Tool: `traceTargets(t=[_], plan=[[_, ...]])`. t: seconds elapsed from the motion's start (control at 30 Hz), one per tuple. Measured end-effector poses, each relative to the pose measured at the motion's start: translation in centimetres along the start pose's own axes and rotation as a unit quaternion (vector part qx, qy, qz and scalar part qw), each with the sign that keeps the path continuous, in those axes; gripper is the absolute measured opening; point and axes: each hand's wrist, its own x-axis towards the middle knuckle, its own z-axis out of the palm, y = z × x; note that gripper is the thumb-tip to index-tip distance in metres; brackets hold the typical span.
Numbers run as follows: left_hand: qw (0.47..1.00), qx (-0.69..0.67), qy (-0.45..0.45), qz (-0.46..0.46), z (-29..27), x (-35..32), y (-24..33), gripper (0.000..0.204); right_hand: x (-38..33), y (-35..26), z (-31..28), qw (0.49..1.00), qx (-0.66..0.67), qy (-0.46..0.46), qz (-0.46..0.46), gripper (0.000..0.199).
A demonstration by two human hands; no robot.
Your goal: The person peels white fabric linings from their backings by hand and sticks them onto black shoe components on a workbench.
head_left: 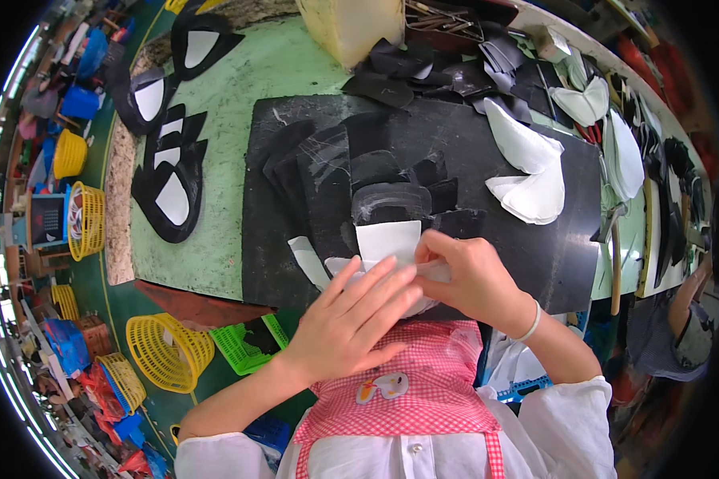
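My left hand (351,323) lies flat with its fingers stretched over pale pieces at the near edge of the black work mat (527,263). Just beyond its fingertips, a white four-sided piece (389,241) rests on the mat. My right hand (475,279) is beside it, thumb and fingers pinched on the edge of a thin whitish piece (433,271), which the fingers partly hide. A narrow white strip (307,262) sticks out left of my left hand. Black cut pieces (391,203) lie on the mat ahead of both hands.
Stacked white curved pieces (533,172) lie on the mat's right. Black shoe uppers with white patches (172,199) line the green table's left side. Black scraps (391,76) and a pale block (355,28) stand at the back. A hammer (615,255) lies right; a yellow basket (168,351) stands lower left.
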Motion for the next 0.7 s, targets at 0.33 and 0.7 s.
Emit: traceTargets(t=[0.33, 0.7], plan=[[0.997, -0.071, 0.023, -0.029, -2.1, -1.1, -2.9, 0.051, -0.5, 6.0, -9.1, 0.935, -0.199, 0.293, 0.023, 0.027], [0.929, 0.169, 0.130, -0.303, -7.8, -11.2, -21.2, 0.051, 1.2, 9.8, -12.1, 0.927, -0.241, 0.282, 0.056, 0.020]])
